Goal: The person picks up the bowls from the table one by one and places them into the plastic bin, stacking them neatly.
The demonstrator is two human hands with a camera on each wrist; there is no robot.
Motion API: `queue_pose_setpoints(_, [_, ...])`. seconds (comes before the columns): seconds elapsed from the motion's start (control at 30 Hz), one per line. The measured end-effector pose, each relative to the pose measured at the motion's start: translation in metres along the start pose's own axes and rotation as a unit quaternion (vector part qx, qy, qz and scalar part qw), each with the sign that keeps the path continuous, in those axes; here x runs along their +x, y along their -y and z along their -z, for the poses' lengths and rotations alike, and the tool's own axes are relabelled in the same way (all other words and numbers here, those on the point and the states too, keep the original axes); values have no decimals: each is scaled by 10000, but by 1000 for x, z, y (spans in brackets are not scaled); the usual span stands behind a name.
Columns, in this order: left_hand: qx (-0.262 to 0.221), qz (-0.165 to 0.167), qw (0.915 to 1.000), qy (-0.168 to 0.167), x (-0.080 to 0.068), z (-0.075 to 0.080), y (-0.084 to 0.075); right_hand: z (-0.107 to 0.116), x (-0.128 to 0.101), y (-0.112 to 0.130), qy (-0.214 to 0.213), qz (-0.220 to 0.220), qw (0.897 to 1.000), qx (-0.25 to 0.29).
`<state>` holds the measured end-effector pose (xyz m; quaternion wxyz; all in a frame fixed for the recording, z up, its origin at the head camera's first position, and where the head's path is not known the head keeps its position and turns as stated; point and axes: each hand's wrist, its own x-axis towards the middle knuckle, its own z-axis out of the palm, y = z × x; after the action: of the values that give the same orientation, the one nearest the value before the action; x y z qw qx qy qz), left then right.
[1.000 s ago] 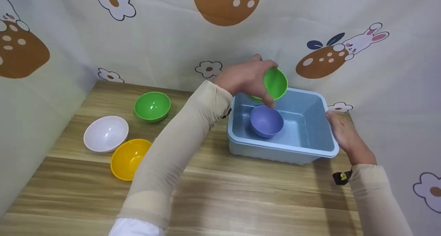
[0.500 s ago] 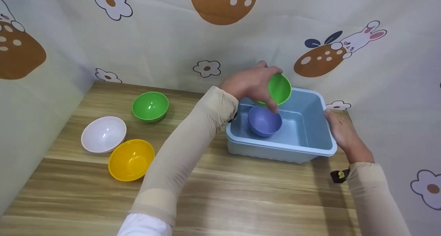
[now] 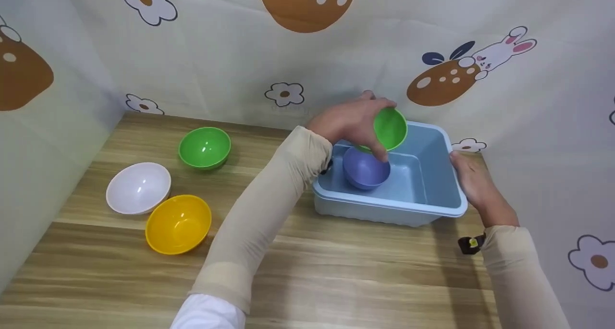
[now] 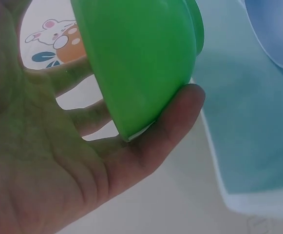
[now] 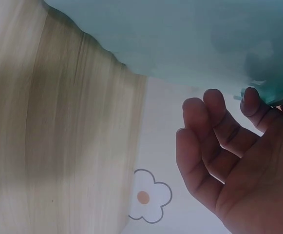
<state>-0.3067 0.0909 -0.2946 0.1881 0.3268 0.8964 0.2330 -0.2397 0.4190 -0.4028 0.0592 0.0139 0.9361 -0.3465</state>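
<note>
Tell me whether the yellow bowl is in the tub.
No, the head view shows the yellow bowl on the table, outside the tub.

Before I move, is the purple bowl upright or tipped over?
Upright: the head view shows the purple bowl in the blue tub, its open side facing up.

The bright-green round plastic bowl [image 3: 390, 129] is lowered by the left hand [image 3: 353, 122] and carried slightly to the right, so that more of it is seen against the light-blue rectangular plastic bin [image 3: 391, 204]. Its lower rim and the thumb are now seen overlapping the upper rim of the purple round plastic bowl [image 3: 365, 170]; contact cannot be told. The beige sleeve [image 3: 259, 213] is shifted rightward; the yellow round plastic bowl [image 3: 178, 225], partly covered a second ago, is fully exposed. The head view is turned slightly right.
</note>
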Motion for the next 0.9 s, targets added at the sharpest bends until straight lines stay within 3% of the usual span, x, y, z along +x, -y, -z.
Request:
queue_pose_setpoints(0.3, [-140, -85, 9998, 73, 11, -14, 8, -1, -3, 0, 166, -147, 9997, -50])
queue_pose_setpoints(0.67, [-149, -108, 9998, 68, 16, -22, 7, 1, -2, 1, 204, -84, 9997, -81])
queue_pose_setpoints(0.9, [-309, 103, 9995, -4, 21, -31, 7, 0, -2, -1, 92, 107, 9997, 175])
